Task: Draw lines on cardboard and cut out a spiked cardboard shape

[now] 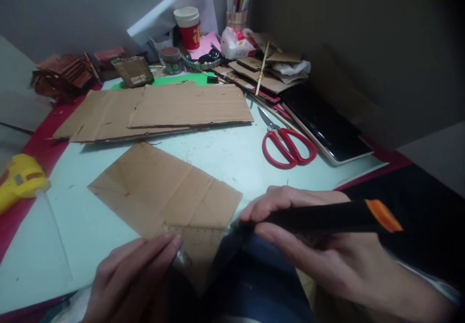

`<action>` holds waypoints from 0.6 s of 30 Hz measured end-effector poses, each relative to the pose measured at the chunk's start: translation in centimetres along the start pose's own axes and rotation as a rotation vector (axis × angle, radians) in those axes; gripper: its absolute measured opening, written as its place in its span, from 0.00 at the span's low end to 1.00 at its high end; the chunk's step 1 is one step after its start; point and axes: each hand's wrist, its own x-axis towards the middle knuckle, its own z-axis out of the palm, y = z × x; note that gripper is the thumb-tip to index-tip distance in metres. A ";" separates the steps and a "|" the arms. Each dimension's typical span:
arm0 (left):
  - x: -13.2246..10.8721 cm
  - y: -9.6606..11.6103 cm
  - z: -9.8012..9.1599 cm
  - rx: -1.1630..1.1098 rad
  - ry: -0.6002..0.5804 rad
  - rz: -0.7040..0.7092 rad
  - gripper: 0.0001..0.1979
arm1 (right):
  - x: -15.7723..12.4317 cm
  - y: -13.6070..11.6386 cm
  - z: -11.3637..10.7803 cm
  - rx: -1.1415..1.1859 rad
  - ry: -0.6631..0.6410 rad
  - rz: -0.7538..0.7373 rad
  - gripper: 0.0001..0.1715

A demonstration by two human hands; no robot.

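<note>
My right hand (327, 250) is closed round a black utility knife (319, 216) with an orange end, its tip at the right edge of a brown cardboard sheet (160, 192). My left hand (134, 274) presses its fingers down on a clear ruler (198, 238) that lies across the near corner of that sheet. The sheet's near corner hangs over the table edge above my lap.
Larger cardboard pieces (156, 110) lie further back. Red scissors (288, 146) and a black tablet (323, 124) sit at the right. A yellow glue gun (22, 180) rests at the left edge. Cups, jars and cardboard scraps crowd the back of the table.
</note>
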 end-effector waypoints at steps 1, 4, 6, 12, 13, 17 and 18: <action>-0.1 0.0 -0.1 0.003 -0.017 -0.008 0.32 | 0.0 0.1 0.0 0.002 0.009 0.004 0.05; -0.3 0.0 -0.4 0.008 -0.034 -0.006 0.32 | -0.2 0.1 -0.1 0.044 0.047 -0.015 0.05; -0.2 -0.2 -0.5 0.013 -0.033 0.022 0.33 | -0.6 0.1 -0.4 0.062 0.100 -0.090 0.10; 0.1 -2.5 -1.0 0.085 -0.141 0.228 0.36 | -2.0 2.0 0.6 -0.255 0.093 -0.399 0.20; 0.1 -2.8 -1.1 0.091 -0.173 0.250 0.36 | -2.0 2.5 1.1 -0.307 0.106 -0.452 0.19; 0.1 -2.0 -0.9 0.089 -0.149 0.241 0.36 | -1.4 3.4 2.8 -0.323 0.108 -0.595 0.16; 0.1 -1.5 -0.8 0.085 -0.068 0.200 0.34 | -1.3 3.3 3.0 -0.290 0.061 -0.517 0.14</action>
